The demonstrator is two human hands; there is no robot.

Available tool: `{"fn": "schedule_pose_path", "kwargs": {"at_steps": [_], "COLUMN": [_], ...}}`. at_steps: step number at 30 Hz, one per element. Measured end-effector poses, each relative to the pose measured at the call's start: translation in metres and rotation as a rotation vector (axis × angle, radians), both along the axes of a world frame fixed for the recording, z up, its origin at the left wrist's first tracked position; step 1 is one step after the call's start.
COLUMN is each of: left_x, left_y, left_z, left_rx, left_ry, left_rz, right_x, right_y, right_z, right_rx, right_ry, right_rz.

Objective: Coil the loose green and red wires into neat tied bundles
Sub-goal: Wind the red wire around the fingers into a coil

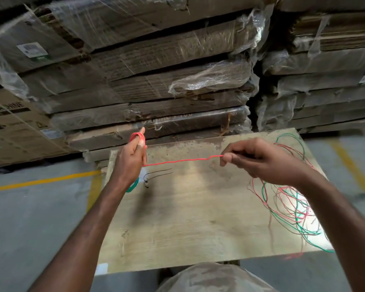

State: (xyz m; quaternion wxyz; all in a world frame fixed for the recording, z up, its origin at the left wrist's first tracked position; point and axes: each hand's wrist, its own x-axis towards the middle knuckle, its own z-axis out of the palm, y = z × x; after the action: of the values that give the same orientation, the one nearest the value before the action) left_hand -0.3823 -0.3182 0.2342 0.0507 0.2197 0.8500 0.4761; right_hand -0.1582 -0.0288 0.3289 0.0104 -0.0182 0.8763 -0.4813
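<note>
Head view: the left hand (133,157) has a red wire (183,160) wound in a small coil around its raised fingers, above the board's (177,218) far left corner. That wire runs taut across to the right hand (259,159), which pinches its end between thumb and fingertips. Loose red and green wires (291,203) lie tangled along the board's right edge. A green coil (133,185) shows at the left edge under the left wrist, with black cable ties (156,175) just beside it.

Plastic-wrapped cardboard stacks (156,81), grey floor (30,218)
</note>
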Motion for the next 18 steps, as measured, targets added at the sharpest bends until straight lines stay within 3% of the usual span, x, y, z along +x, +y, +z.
{"fn": "schedule_pose_path", "kwargs": {"at_steps": [3, 7, 12, 15, 18], "left_x": [0.014, 0.045, 0.121, 0.139, 0.138], "left_y": [-0.004, -0.001, 0.017, 0.022, 0.026], "left_z": [-0.011, -0.017, 0.012, 0.028, 0.042], "left_rx": [-0.113, -0.106, 0.374, 0.592, 0.774], "left_ry": [0.006, -0.253, -0.922, -1.055, -1.034], "left_rz": [-0.016, -0.225, -0.486, -0.557, -0.546], "right_x": [-0.009, -0.037, -0.075, -0.082, -0.079], "right_y": [0.010, 0.029, 0.058, 0.061, 0.056], "right_z": [0.007, -0.001, -0.031, -0.058, -0.083], "right_rx": [-0.155, -0.132, -0.042, 0.008, 0.010], "right_ry": [0.057, 0.214, 0.228, 0.168, 0.100], "right_rz": [-0.066, -0.247, -0.480, -0.494, -0.468]}}
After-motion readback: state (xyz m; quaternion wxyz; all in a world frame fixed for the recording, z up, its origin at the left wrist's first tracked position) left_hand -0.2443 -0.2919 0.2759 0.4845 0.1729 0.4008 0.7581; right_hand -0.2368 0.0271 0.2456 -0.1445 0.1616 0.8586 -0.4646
